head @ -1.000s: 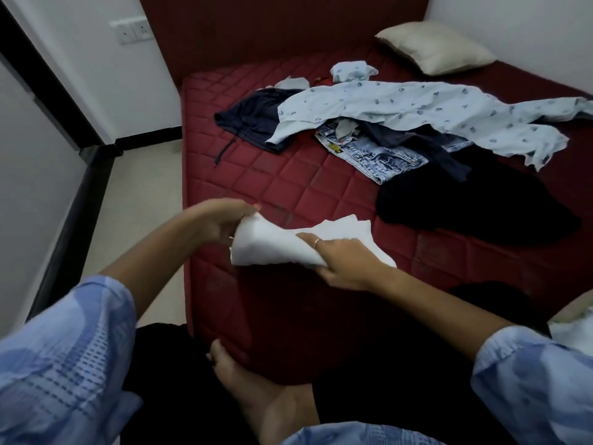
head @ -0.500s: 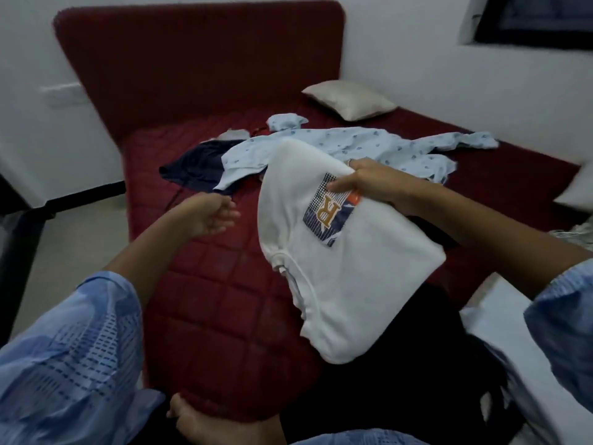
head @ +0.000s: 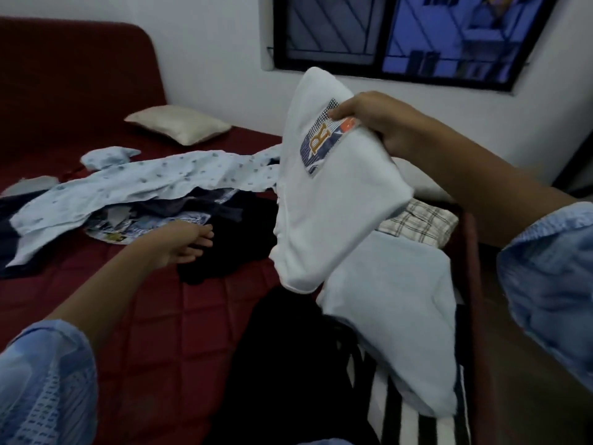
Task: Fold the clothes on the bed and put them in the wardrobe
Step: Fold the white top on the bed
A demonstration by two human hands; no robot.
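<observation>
1. My right hand (head: 382, 123) pinches the folded white tee (head: 333, 200) at its printed patch, thumb on the front, and holds it up in the air above the right side of the bed (head: 167, 316).
2. My left hand (head: 183, 242) is spread and holds nothing; it reaches low toward the unfolded heap, fingertips just beside the dark garment (head: 237, 248).
3. Done, as I judge it: the tee is folded, and a folded pale blue piece (head: 394, 316) lies below it on a striped item (head: 414, 422), with a plaid piece (head: 417, 223) beyond.
4. Left on the bed: the printed blue shirt (head: 154, 187), jeans (head: 144, 228), the dark garment and a navy piece (head: 9, 226) at the left edge.
5. The wardrobe is not in view; nothing appears stored yet, so I judge the task under halfway.
</observation>
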